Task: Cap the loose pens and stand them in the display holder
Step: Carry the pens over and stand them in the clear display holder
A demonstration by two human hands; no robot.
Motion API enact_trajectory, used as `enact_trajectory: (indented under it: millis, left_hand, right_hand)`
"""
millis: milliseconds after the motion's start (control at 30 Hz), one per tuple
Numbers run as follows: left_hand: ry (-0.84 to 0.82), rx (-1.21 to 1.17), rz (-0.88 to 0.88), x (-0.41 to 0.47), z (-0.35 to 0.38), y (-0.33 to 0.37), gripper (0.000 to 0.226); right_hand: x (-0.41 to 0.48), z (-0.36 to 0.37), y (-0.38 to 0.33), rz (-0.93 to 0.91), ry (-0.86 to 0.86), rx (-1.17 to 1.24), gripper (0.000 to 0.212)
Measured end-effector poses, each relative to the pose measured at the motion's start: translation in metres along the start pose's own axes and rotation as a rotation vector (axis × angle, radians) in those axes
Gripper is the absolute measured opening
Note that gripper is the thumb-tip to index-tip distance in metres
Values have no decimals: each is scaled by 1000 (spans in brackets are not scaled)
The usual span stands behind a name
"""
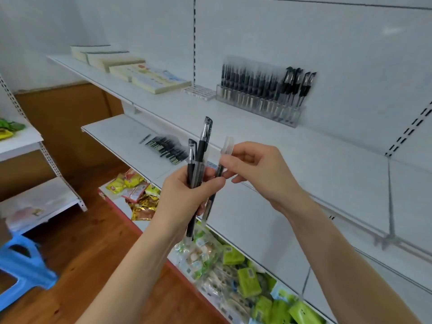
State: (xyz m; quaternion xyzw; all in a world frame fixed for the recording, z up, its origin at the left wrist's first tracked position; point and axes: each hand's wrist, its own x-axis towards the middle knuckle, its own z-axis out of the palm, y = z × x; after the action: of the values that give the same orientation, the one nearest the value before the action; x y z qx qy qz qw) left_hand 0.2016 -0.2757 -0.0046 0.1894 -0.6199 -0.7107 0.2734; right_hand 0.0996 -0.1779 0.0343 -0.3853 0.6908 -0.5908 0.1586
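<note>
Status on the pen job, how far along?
Done: display holder holds a long row of pens. In hand: left hand grips three pens, two capped; right hand pinches a clear cap at the third. Left: a pile of loose pens on the lower shelf, plus these three.

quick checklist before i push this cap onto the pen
1. Clear plastic cap pinched by the right hand: ok.
2. Bundle of black gel pens gripped by the left hand: ok.
3. Cap lined up over the uncapped pen: cannot tell, blurred.
4. Free slot in the clear acrylic display holder on the upper shelf: cannot tell, blurred.
5. Loose black pens on the middle shelf all collected: not ok, a pile lies there.
</note>
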Motion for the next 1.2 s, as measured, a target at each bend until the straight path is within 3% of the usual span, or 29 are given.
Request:
enact_trajectory:
  millis: [200,367,633,1200]
  left_hand:
    - [-10,-57,-60,68,-23,0,22]
    - [-54,-150,-137,140,-21,12,10]
    - [-150,-190,-112,213,-27,13,3]
    - [-536,-123,-169,355,-25,17,6]
  right_hand:
    - [93,-29,-3,-27,261,-67,8]
    - [164,-65,2,-82,465,-193,11]
    - [229,-110,20,-123,738,-483,10]
    - [283,-115,43,52,1028,-739,7]
